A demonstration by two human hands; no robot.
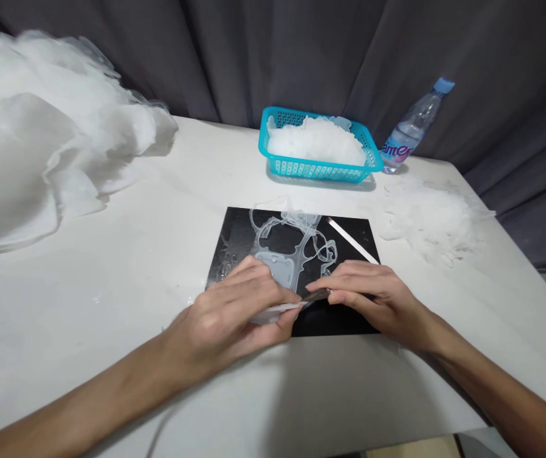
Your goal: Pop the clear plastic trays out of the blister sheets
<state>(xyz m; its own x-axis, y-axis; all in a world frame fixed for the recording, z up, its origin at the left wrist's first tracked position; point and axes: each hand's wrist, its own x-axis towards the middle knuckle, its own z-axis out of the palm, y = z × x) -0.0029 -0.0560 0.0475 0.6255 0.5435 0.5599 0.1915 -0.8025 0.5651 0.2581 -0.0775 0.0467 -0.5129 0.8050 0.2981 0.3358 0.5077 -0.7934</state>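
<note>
A clear moulded plastic piece (285, 251) with thin trailing strips lies on a black mat (349, 318) near the table's front. My left hand (235, 312) is closed, pinching the piece's near edge and pressing it down. My right hand (373, 296) is closed on a small thin blade (315, 295) whose tip meets the piece beside my left fingers. A second thin metal blade (352, 240) lies loose on the mat's far right.
A turquoise basket (318, 168) full of clear plastic pieces stands behind the mat. A water bottle (413, 130) stands to its right. Plastic trimmings (435, 219) are heaped at the right. A big pile of white plastic (39, 146) fills the left. A dark curtain hangs behind.
</note>
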